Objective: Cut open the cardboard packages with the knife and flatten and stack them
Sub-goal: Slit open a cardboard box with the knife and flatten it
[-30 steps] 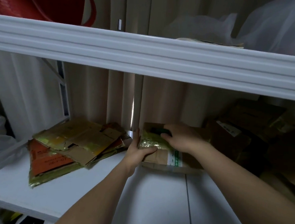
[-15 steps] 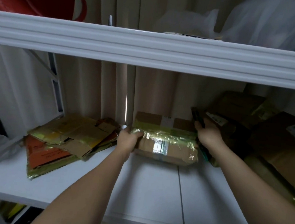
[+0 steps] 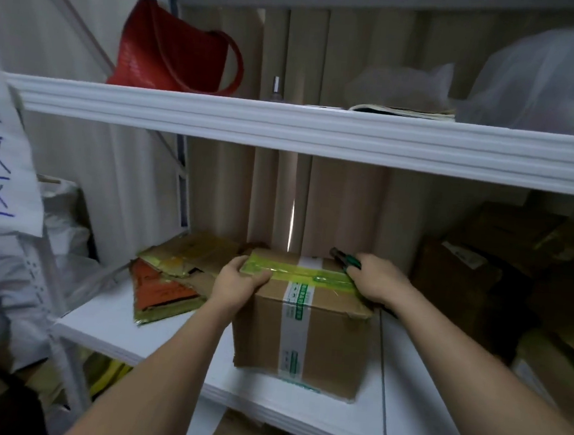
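From the head view, a taped box (image 3: pixel 304 325) stood upright on the white shelf (image 3: pixel 418 409), near its front edge. The left hand (image 3: pixel 239 280) gripped the box's top left corner, fingers curled over the yellow-green tape. The right hand (image 3: pixel 375 279) rested at the box's top right corner, curled round a green-handled knife (image 3: pixel 346 258) whose tip pointed back, away from the person. Flattened cardboard (image 3: pixel 175 270) lay stacked left of the box. More boxes (image 3: pixel 501 268) sat in shadow right of it.
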